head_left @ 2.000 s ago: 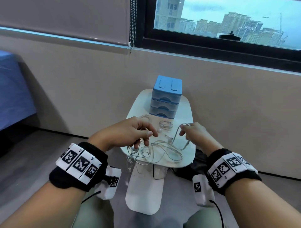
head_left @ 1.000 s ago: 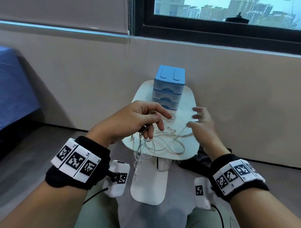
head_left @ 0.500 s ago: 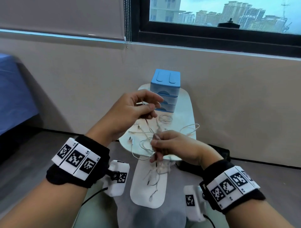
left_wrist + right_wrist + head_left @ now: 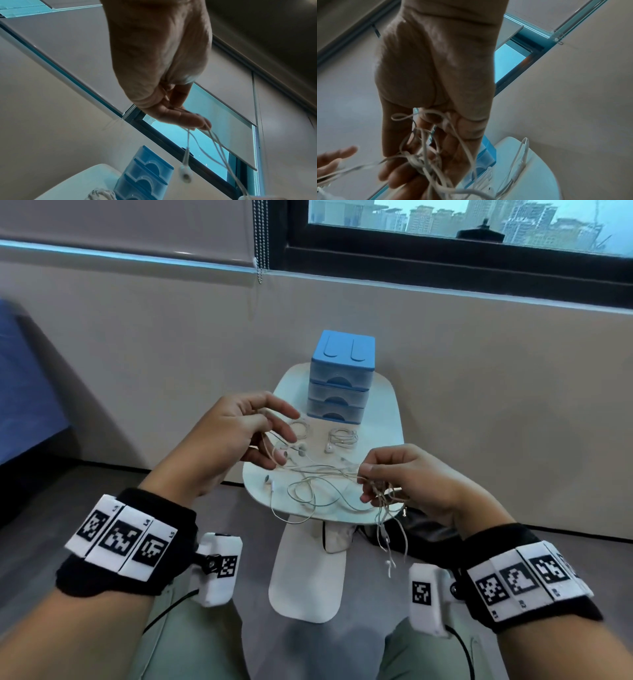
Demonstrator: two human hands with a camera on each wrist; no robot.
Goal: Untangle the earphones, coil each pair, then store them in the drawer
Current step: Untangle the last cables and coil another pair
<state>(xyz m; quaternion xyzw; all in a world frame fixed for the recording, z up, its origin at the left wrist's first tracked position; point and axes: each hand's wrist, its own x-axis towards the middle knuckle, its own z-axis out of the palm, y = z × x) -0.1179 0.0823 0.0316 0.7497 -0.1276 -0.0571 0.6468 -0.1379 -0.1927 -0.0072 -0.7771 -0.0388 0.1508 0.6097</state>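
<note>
Nearest, the right hand [image 4: 407, 481] bunches a knot of tangled earphone cords [image 4: 322, 491] in curled fingers, and loose ends with a plug dangle below it past the edge of the surface [image 4: 387, 419]. Holding the knot up off the top probably lets the slack hang free so single strands can be told apart. The left hand [image 4: 239, 436] is raised across from it, its grip closed to a pinch of thumb and fingertips on a couple of strands, from which one earbud [image 4: 185, 174] swings (the left wrist view shows this best). Cords stretch between the two hands, so the pair look set to pull the tangle apart; that is my reading.

Under the hands, more loops and earbuds sprawl on the small white rounded surface. Further back lies one coiled pair [image 4: 342, 436], seemingly done, and another bundle [image 4: 299, 428] beside the left fingers, partly hidden. Behind them stands a blue set of drawers [image 4: 340, 378] with all three drawers closed, so storing is not yet begun.

Beyond is a beige wall, a dark-framed window [image 4: 462, 237] showing city towers, a bead cord [image 4: 261, 241] for the blind, and a grey floor [image 4: 85, 501].
</note>
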